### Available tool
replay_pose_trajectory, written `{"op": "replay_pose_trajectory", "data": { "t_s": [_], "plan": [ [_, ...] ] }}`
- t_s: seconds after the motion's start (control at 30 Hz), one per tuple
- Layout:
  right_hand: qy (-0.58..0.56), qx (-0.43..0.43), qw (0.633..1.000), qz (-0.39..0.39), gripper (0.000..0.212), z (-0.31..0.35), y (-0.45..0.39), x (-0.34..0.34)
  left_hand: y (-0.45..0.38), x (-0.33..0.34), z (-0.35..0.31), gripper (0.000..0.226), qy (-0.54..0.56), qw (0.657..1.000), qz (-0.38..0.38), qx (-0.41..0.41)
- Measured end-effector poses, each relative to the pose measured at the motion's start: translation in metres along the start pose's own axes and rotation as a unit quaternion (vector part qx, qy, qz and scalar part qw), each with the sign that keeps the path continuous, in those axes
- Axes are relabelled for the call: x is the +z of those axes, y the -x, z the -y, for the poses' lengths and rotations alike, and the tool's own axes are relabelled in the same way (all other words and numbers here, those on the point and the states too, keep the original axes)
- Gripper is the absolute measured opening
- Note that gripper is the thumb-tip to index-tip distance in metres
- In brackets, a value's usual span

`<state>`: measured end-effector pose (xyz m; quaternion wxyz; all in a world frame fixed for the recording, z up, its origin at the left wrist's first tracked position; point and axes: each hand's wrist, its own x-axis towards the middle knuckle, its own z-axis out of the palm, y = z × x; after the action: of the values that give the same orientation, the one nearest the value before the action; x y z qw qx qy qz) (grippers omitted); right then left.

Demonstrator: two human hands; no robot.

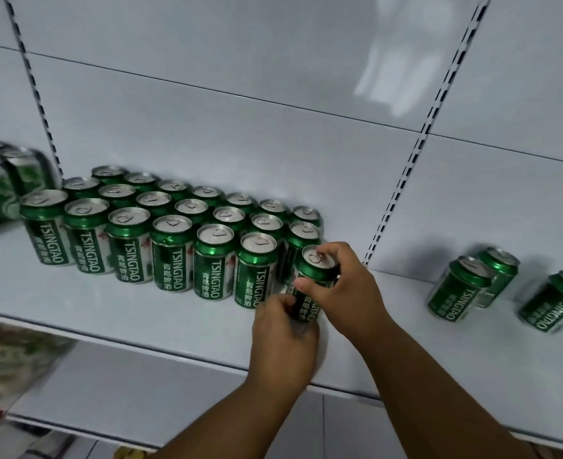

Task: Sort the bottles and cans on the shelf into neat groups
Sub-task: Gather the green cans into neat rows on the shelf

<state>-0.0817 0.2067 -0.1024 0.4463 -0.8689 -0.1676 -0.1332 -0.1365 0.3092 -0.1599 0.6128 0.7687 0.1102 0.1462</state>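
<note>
Head view, white shelf with a white back panel and two slotted uprights. Both hands work one green can at the right end of the block. Right hand: grip grasping the can from the right, fingers curled over its rim and top, thumb across the label. Left hand: grip grasping the can's lower part, fingers wrapped round the base. The can tilts, top leaning left and away, just beside the last front-row can; whether its base touches the shelf cannot be told, since the left hand covers it. The block stands upright in three diagonal rows, cans touching or nearly so, silver tops with pull tabs up, front-row labels reading TSINGTAO toward the camera. The held can sits at the open right end of the front row, in front of the middle row's last can. Far left, past the left upright, more green cans, blurred. Well apart on the right, beyond the right upright, three loose cans stand ungrouped: two close together, the third apart at the frame edge. Below the shelf, lower left, blurred packaging, contents not legible.
</note>
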Motion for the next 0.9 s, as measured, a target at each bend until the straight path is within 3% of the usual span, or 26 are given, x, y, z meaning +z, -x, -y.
{"op": "replay_pose_trajectory", "data": {
  "t_s": [0.13,0.33,0.47,0.6,0.9],
  "plan": [
    [0.007,0.006,1.0,-0.027,0.049,0.002,-0.004,0.015,-0.007,-0.012,-0.001,0.018,-0.004,0.999,0.035,0.003],
    [0.039,-0.031,0.997,-0.058,0.046,-0.007,0.0,0.029,-0.006,-0.024,0.003,0.019,0.01,0.999,0.052,0.009],
    [0.059,-0.034,0.997,-0.03,0.057,-0.008,0.006,0.024,-0.006,-0.026,0.004,0.021,0.004,0.998,0.056,0.03],
    [0.027,0.012,0.996,-0.085,0.071,-0.012,0.014,0.023,0.001,-0.024,0.005,0.017,-0.024,0.995,0.076,0.063],
    [0.065,0.068,0.97,-0.226,0.029,-0.052,0.049,-0.037,0.003,0.02,-0.019,0.023,-0.034,0.981,0.163,0.098]
  ]
}}
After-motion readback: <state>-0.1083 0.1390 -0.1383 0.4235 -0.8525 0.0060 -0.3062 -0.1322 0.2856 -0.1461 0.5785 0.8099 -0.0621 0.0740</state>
